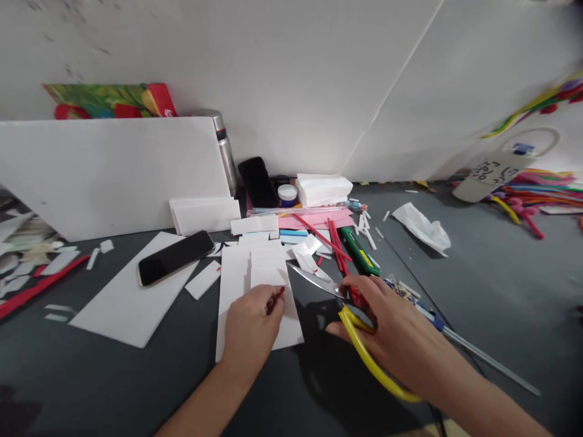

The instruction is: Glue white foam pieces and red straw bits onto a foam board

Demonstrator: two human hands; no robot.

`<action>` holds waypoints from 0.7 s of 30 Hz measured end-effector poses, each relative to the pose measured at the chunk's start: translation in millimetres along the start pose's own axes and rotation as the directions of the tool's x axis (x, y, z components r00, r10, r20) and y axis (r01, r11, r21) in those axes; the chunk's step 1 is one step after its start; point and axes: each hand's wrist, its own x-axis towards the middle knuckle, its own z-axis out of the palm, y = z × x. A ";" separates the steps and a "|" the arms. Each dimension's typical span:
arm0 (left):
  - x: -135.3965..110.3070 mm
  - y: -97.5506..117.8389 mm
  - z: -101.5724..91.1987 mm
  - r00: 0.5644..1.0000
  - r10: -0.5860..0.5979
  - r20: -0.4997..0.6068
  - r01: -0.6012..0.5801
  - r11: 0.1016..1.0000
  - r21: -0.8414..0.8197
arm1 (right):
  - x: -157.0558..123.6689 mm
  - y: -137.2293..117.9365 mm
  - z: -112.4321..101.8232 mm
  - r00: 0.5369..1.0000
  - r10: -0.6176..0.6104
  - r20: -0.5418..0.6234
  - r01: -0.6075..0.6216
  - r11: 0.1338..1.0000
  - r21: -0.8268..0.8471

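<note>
My left hand rests on a stack of white foam sheets and pinches a small red strip between its fingertips. My right hand grips yellow-handled scissors, blades open and pointing left toward the red strip. A loose bundle of red strips lies just beyond the scissors.
A black phone lies on a white sheet at left. A green cutter, pink and blue sheets, a small jar, a steel bottle and a white board stand behind. Crumpled plastic and coloured strips lie at right.
</note>
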 end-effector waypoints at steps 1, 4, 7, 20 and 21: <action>0.4 -0.2 0.2 1.000 -0.003 -0.001 0.003 1.000 0.001 | -3.6 -0.8 0.8 1.000 0.013 0.001 -0.013 1.000 0.005; 1.8 0.2 -0.3 1.000 -0.018 0.003 0.018 1.000 0.002 | -17.3 -3.1 5.6 0.996 0.075 0.046 -0.077 0.996 0.036; 2.6 0.5 -1.4 1.000 -0.028 0.013 0.028 1.000 -0.005 | -30.8 -4.2 12.3 0.983 0.149 0.108 -0.158 0.984 0.078; -0.6 3.9 -9.2 1.000 0.019 0.001 -0.018 0.964 -0.266 | -17.1 -19.5 5.5 0.985 0.107 0.132 -0.133 0.969 0.208; -0.6 3.9 -10.7 1.000 0.012 0.004 -0.010 0.943 -0.333 | -17.0 -20.0 4.7 0.985 0.101 0.141 -0.134 0.961 0.242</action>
